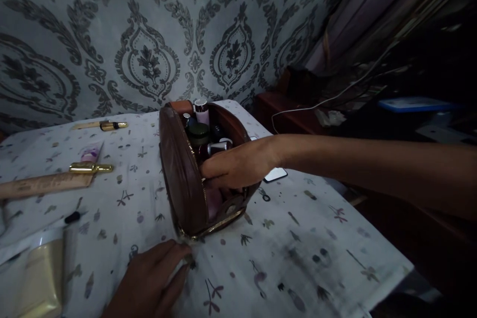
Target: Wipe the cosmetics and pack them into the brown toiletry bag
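Note:
A brown leather cosmetic bag (173,169) stands on the table with its gold zipper undone. My right hand (238,164) reaches into it from the right; the fingers curl downward and their tips are hidden inside. Close to that hand lies a dark tube with a silver cap (215,148). Behind it are a dark green round container (198,131) and a pink bottle with a silver top (201,112). In front of the bag, my left hand (152,278) rests on the tablecloth, fingers bent and a gap showing between them, with nothing clearly held.
On the left lie a gold tube (91,168), a pink-purple tube (90,153), a long beige packet (44,185) and a large gold tube with a white cap (42,278). A phone-like object (276,175) lies behind my right wrist. Patterned cloth (194,30) covers the wall.

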`<action>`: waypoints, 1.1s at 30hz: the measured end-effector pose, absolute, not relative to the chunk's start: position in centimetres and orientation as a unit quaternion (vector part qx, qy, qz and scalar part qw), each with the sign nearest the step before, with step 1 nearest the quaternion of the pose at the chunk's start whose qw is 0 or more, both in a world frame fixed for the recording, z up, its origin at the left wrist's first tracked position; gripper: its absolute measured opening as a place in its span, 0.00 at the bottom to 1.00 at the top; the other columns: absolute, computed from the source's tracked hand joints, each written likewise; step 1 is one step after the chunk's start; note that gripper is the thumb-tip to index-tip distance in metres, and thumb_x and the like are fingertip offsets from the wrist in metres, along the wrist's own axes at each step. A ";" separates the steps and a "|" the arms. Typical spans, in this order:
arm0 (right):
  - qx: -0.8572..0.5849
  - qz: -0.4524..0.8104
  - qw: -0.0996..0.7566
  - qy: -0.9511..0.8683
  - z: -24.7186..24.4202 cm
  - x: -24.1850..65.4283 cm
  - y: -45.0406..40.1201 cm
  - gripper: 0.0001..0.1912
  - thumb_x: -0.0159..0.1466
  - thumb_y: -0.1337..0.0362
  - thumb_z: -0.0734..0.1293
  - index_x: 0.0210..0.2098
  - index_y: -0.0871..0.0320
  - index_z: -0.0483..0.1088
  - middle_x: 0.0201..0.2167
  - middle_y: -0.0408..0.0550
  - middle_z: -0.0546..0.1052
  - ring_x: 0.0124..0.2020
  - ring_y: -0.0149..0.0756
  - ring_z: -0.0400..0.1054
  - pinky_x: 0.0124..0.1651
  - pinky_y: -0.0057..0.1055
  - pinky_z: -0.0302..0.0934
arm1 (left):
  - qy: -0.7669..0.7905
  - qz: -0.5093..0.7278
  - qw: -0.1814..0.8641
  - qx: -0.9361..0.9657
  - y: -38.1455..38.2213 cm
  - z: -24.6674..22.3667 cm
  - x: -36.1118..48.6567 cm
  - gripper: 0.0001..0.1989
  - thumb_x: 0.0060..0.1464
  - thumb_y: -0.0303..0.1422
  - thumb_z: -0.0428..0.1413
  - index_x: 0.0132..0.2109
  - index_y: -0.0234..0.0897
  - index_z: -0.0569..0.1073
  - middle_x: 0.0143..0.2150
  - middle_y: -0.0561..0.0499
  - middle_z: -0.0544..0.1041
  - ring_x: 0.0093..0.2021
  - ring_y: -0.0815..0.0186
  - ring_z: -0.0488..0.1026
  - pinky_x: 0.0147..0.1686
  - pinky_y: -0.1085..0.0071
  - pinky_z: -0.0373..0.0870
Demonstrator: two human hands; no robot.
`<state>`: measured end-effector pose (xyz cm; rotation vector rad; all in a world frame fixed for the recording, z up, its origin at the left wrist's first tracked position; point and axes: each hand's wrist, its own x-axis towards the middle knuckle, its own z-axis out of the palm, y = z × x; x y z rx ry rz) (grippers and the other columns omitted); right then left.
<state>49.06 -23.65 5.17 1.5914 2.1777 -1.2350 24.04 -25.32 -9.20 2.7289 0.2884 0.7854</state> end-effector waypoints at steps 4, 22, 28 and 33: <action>0.554 -0.428 0.099 0.707 5.1 48.6 -23.4 0.15 0.64 0.76 0.56 0.36 0.62 0.74 0.26 0.45 0.77 0.25 0.32 0.69 0.27 0.27 0.62 | 0.104 0.272 0.148 0.945 -25.3 -9.1 24.0 0.11 0.64 0.28 0.45 0.47 0.38 0.71 0.34 0.49 0.82 0.30 0.66 0.81 0.28 0.75 0.79; 0.531 -0.399 0.133 0.735 5.8 48.3 -23.3 0.10 0.63 0.73 0.58 0.26 0.60 0.64 0.22 0.41 0.68 0.25 0.32 0.66 0.27 0.28 0.60 | 0.105 0.262 0.130 0.950 -25.4 -9.4 23.8 0.11 0.68 0.32 0.43 0.49 0.39 0.69 0.36 0.49 0.83 0.32 0.65 0.82 0.29 0.72 0.80; 0.595 -0.411 0.058 0.688 5.0 47.6 -23.6 0.12 0.60 0.78 0.57 0.26 0.60 0.67 0.20 0.41 0.69 0.22 0.30 0.65 0.26 0.26 0.60 | 0.103 0.264 0.151 0.947 -25.4 -9.1 23.8 0.10 0.66 0.30 0.45 0.47 0.39 0.70 0.34 0.50 0.82 0.31 0.66 0.81 0.29 0.74 0.80; 0.617 -0.410 0.076 0.668 4.6 47.6 -23.2 0.12 0.60 0.77 0.56 0.33 0.65 0.71 0.19 0.42 0.68 0.19 0.29 0.64 0.23 0.25 0.60 | 0.101 0.284 0.145 0.942 -25.4 -9.2 23.8 0.10 0.66 0.31 0.45 0.47 0.38 0.71 0.35 0.49 0.83 0.32 0.65 0.82 0.30 0.74 0.80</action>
